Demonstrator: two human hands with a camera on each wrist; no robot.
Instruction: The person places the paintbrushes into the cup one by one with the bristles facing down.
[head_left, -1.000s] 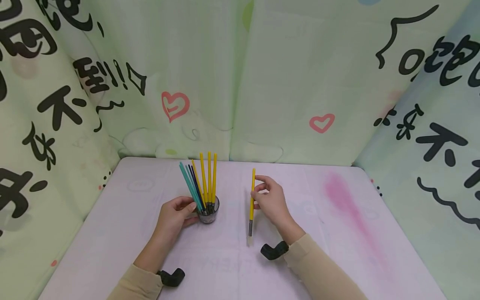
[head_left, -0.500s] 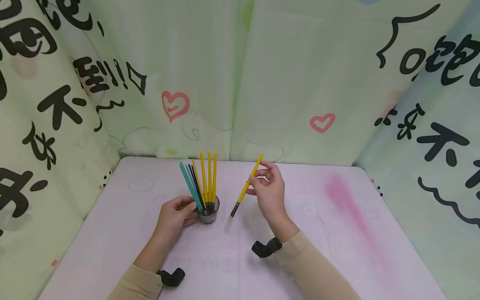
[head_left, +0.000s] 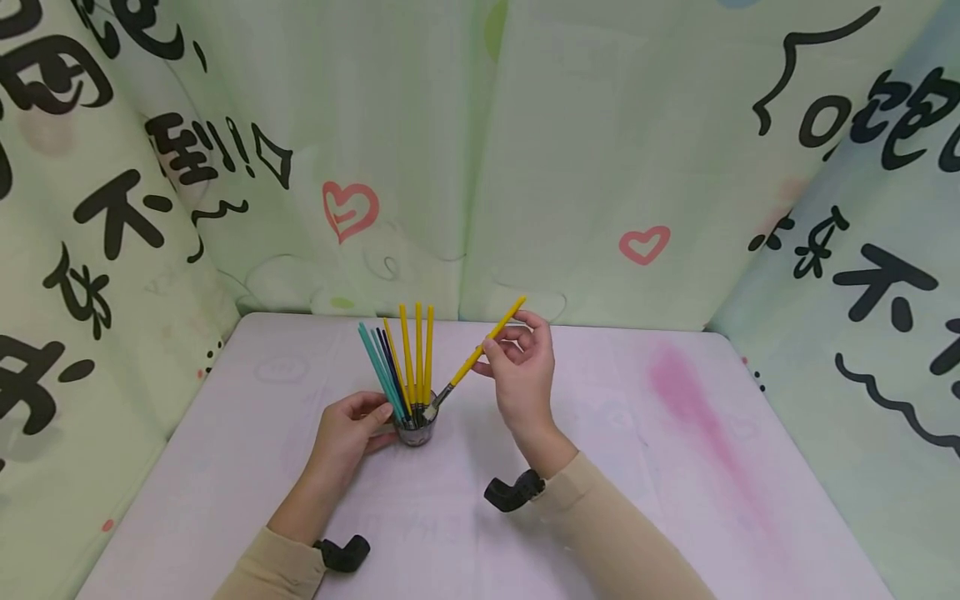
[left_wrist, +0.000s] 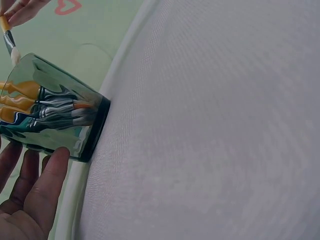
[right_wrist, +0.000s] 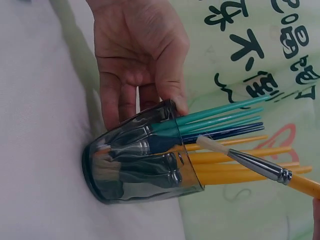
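My left hand [head_left: 347, 435] holds a clear grey cup [head_left: 415, 436] by its left side, thumb near the rim. The cup stands upright on the table with several paintbrushes [head_left: 418, 350] in it, bristles down. Their handles are yellow, teal and dark blue. My right hand [head_left: 523, 379] pinches one yellow-handled paintbrush [head_left: 483, 348] partway along its handle. It slants down to the left, its pale bristle tip [right_wrist: 212, 145] at the cup's mouth in the right wrist view. From the left wrist, the cup [left_wrist: 95, 132] shows the bristles inside through its wall.
A pale pink cloth covers the table [head_left: 420, 533], with a darker pink streak [head_left: 697, 400] on the right. Behind and on both sides hangs a light green curtain [head_left: 555, 167] with black characters and red hearts. Each wrist wears a black camera mount [head_left: 345, 554].
My right hand has moved left and up with its paintbrush, which has tilted from nearly upright to slanting, its bristles now at the cup. The left hand and cup have stayed put.
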